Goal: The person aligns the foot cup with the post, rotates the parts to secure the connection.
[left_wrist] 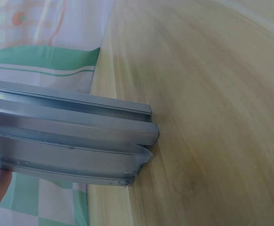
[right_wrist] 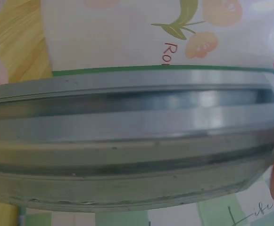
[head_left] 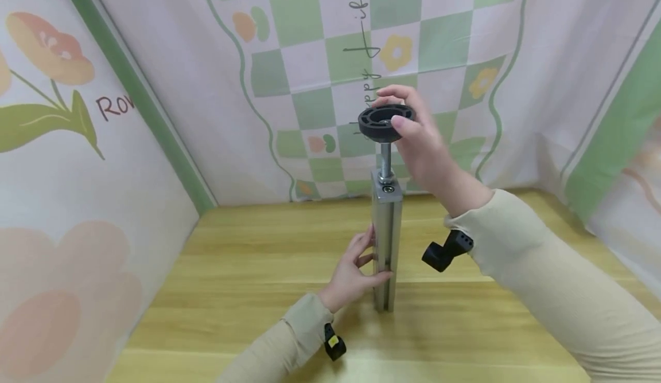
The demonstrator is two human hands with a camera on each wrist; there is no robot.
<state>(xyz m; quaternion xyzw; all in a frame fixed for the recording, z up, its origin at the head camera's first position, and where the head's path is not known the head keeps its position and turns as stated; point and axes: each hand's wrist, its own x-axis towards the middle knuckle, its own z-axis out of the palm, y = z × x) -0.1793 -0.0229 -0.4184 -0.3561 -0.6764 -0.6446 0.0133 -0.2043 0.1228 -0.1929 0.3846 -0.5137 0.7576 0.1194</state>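
Observation:
A slotted aluminium profile (head_left: 383, 234) stands upright on the wooden table, its lower end close to the boards in the left wrist view. My left hand (head_left: 347, 280) grips it low down, thumb across the near face and fingers along the left side. On top sits a metal end plate (head_left: 395, 196) with a round screw head. A threaded rod (head_left: 385, 156) rises from the plate, with a nut at its base. Crowning the rod is a black round levelling foot (head_left: 376, 133), base upward. My right hand (head_left: 426, 151) holds its rim, thumb over the near right edge and fingers behind.
The wooden table (head_left: 248, 262) runs back to a printed curtain (head_left: 304, 67) close behind the profile. More printed cloth (head_left: 103, 199) hangs at the left, and a green-edged cloth (head_left: 614, 153) at the right. Black camera mounts (head_left: 446, 251) are strapped at both sleeves.

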